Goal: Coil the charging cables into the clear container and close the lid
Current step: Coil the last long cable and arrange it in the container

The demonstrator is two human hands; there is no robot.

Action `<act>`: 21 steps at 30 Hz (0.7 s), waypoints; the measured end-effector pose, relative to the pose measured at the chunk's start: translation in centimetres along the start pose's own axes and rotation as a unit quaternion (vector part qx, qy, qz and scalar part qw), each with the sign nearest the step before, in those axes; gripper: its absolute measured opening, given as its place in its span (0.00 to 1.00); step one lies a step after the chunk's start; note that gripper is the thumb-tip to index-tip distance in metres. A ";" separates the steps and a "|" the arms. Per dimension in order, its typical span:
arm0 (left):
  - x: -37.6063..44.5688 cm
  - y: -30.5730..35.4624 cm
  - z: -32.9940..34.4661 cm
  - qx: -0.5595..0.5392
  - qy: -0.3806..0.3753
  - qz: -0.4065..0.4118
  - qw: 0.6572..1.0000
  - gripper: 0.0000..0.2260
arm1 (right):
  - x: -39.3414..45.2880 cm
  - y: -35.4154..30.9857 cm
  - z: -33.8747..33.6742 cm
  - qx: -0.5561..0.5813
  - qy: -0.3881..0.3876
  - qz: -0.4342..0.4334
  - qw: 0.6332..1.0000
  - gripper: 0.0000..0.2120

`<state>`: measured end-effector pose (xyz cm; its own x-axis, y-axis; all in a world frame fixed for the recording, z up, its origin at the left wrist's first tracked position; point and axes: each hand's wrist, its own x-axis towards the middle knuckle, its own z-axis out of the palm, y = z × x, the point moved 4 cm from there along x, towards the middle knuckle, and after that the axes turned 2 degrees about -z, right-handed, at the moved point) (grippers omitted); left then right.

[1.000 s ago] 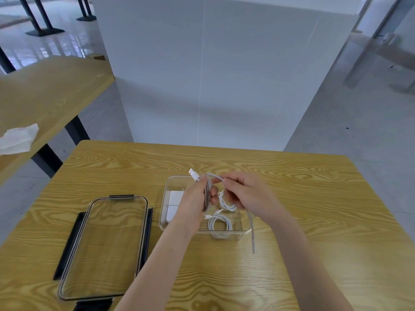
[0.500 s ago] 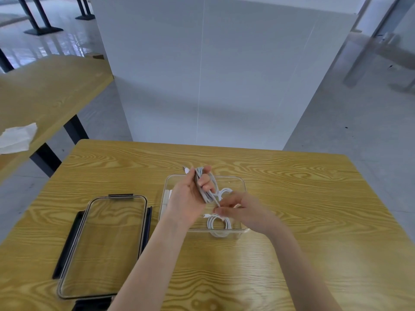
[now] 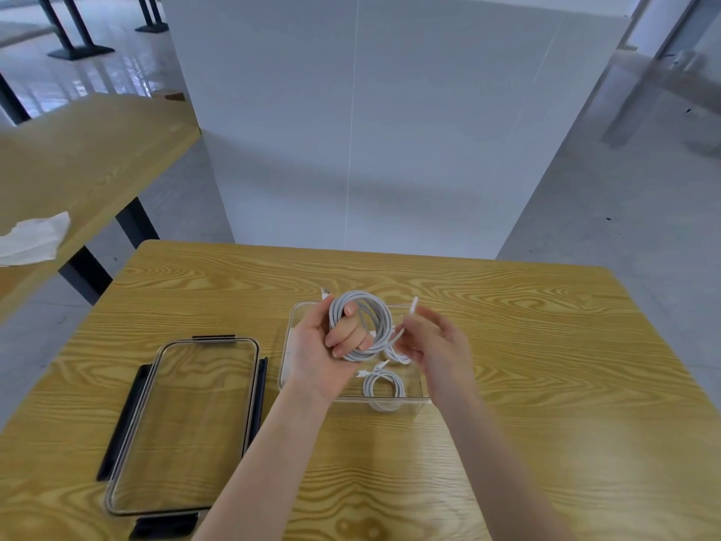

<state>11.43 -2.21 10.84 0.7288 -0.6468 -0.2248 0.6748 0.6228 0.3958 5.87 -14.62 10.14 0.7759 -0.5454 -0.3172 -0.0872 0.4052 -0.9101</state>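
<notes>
My left hand [image 3: 320,350] grips a grey charging cable [image 3: 377,314] wound into a round coil, held above the clear container [image 3: 422,390]. My right hand [image 3: 439,341] pinches the free end of that cable, its white plug sticking up just right of the coil. Inside the container lies a small coiled white cable [image 3: 383,386] near the front, and part of another white cable shows under my right hand. The clear lid [image 3: 187,423] with black latches lies flat on the table to the left of the container.
The wooden table [image 3: 526,443] reaches to a white partition wall [image 3: 370,130] behind it. A second wooden table [image 3: 78,150] at the left carries a crumpled white tissue [image 3: 33,240]. Grey floor lies to the right.
The loose tail that hung over the container's front edge has been wound in. My left hand has turned so the coil faces me as a full ring, and my right hand rose to hold the plug end.
</notes>
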 end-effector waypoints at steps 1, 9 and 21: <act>0.0 0.0 -0.1 0.006 0.010 0.004 1.000 0.22 | 0.0 -0.4 0.0 -0.002 0.004 -0.027 1.000 0.11; 0.1 -0.1 -0.2 -0.001 0.039 0.025 0.999 0.23 | 0.1 -1.3 0.1 -0.173 -0.022 -0.065 0.982 0.08; 0.1 -0.9 -0.1 -0.030 0.026 -0.038 0.998 0.18 | -0.2 -0.4 1.2 -0.248 -0.255 -0.056 0.933 0.19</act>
<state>10.86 -2.77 10.35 0.6796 -0.6702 -0.2984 0.7327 0.5995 0.3222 6.45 -13.80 10.91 0.9830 -0.0917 -0.1592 -0.1675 -0.0914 -0.9816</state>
